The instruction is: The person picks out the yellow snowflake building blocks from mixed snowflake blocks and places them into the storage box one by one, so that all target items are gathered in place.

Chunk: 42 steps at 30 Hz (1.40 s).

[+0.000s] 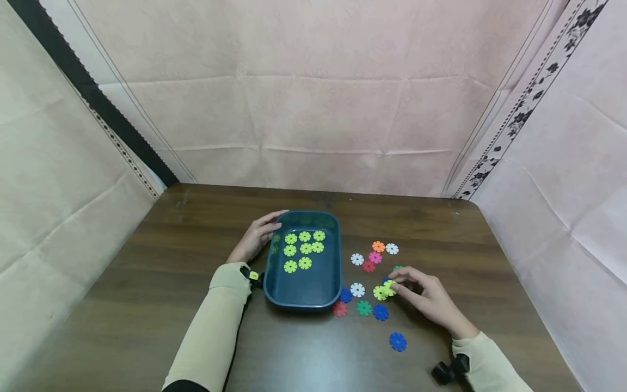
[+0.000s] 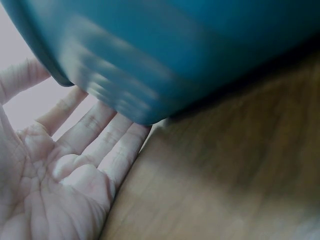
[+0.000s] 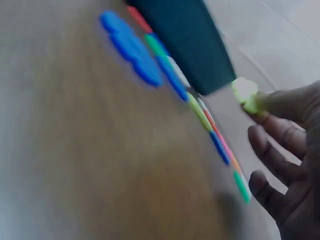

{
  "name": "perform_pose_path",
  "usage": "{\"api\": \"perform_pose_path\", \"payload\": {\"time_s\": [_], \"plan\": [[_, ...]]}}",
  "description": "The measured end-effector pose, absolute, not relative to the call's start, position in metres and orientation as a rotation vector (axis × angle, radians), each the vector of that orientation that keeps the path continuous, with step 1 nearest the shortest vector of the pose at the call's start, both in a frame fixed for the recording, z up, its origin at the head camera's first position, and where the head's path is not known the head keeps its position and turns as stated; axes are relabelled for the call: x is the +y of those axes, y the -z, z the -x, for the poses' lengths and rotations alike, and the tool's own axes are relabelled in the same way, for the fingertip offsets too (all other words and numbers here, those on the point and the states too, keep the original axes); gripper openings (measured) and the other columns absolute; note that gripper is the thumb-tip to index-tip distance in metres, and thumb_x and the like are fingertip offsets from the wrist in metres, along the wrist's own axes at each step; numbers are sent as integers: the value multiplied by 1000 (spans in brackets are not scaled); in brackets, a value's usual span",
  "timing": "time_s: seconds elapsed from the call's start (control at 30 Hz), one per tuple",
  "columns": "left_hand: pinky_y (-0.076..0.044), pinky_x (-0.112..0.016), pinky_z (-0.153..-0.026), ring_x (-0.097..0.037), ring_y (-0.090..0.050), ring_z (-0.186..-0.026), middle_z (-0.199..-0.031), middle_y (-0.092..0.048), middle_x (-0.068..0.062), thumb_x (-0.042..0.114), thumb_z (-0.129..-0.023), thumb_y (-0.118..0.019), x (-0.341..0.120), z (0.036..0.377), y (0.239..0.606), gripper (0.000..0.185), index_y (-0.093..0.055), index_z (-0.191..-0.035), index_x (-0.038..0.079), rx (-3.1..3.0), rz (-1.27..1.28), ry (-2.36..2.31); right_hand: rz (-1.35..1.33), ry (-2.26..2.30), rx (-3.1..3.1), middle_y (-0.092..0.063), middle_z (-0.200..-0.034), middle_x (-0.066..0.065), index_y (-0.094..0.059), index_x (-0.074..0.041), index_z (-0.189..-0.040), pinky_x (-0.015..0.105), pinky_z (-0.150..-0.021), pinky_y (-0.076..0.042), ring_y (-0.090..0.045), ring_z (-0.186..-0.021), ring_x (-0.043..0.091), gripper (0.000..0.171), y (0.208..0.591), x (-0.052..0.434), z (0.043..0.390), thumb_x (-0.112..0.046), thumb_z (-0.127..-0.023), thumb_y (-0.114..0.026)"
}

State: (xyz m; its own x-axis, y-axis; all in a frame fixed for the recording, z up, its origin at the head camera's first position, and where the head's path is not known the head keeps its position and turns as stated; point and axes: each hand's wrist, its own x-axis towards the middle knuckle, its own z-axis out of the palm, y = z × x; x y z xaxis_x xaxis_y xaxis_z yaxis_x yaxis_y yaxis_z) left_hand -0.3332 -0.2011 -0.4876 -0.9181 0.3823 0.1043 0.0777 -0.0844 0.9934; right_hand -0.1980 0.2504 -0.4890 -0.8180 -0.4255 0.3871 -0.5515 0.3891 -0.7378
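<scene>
A dark teal tray (image 1: 303, 296) stands on the table with several yellow-green flower-shaped discs (image 1: 305, 249) laid in rows on its floor. At its upper left side my left hand (image 1: 257, 238) touches the wall, its fingers fairly straight against the tray (image 2: 165, 55) in the left wrist view. To the right of the tray, my right hand (image 1: 425, 295) pinches a yellow-green flower disc (image 3: 245, 93) between thumb and finger. In the head view, another yellow-green disc (image 1: 379, 293) lies right beside the pinched one. A blue disc is partly hidden behind the right fingers.
Loose flower discs lie right of the tray: an orange one (image 1: 378, 246), a pink one (image 1: 375, 257), a green one (image 1: 364, 307), and several white, red and blue ones. The nearest blue disc (image 1: 398, 341) lies apart. Fabric walls (image 1: 313, 109) surround the wooden table (image 1: 196, 305).
</scene>
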Motion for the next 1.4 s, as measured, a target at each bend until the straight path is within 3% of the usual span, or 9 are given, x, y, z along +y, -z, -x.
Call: {"api": "perform_pose_path", "payload": {"time_s": [0.1,0.33,0.43,0.7,0.9,1.03,1.4], "plan": [[-54,-36,-93,-37,-57,-123,-143,-55,-12,24,-104,-57,-201,331,492,44,-53,-147,16,1970,-489,-2111,-1032,-1427,-2516,-73,-101,-7,-68,-8,-117,27,-69,-56,-68,-83,13,23,474,230,205,-6,-94,-71],[-53,-38,-94,-40,-54,-125,-144,-53,-16,20,-106,-53,-203,326,500,45,-49,-150,12,1958,-495,-2098,-1392,-1297,-2433,-71,-100,-4,-71,-14,-112,32,-68,-58,-65,-85,8,17,441,171,238,-10,-95,-71],[-52,-39,-96,-40,-54,-125,-144,-53,-16,21,-106,-53,-202,326,500,47,-48,-151,11,1951,-505,-2105,-1466,-1153,-2479,-71,-103,-6,-72,-13,-112,36,-75,-58,-64,-93,7,15,428,144,256,-13,-97,-69],[-54,-36,-94,-33,-57,-123,-143,-54,-13,25,-104,-56,-199,329,497,45,-51,-148,14,1962,-482,-2107,-1631,-739,-2826,-70,-101,-10,-74,-13,-111,30,-84,-55,-62,-93,4,15,423,99,302,-18,-100,-65],[-54,-36,-93,-31,-59,-121,-143,-54,-13,24,-104,-56,-197,332,496,45,-51,-149,15,1970,-491,-2094,-1590,-635,-2851,-70,-108,-8,-72,-15,-116,31,-86,-54,-63,-98,10,18,428,94,310,-22,-100,-65],[-54,-35,-93,-30,-59,-120,-142,-55,-13,24,-104,-56,-197,332,496,46,-51,-149,15,1963,-489,-2101,-1527,-833,-2728,-70,-115,-3,-70,-14,-120,36,-89,-55,-64,-104,10,23,425,106,305,-20,-99,-66],[-54,-40,-94,-43,-53,-125,-143,-53,-16,24,-105,-56,-201,333,491,47,-49,-150,13,1945,-516,-2112,-1263,-1348,-2428,-71,-111,0,-69,-17,-117,50,-89,-55,-66,-104,13,18,420,146,292,-17,-99,-67]]}}
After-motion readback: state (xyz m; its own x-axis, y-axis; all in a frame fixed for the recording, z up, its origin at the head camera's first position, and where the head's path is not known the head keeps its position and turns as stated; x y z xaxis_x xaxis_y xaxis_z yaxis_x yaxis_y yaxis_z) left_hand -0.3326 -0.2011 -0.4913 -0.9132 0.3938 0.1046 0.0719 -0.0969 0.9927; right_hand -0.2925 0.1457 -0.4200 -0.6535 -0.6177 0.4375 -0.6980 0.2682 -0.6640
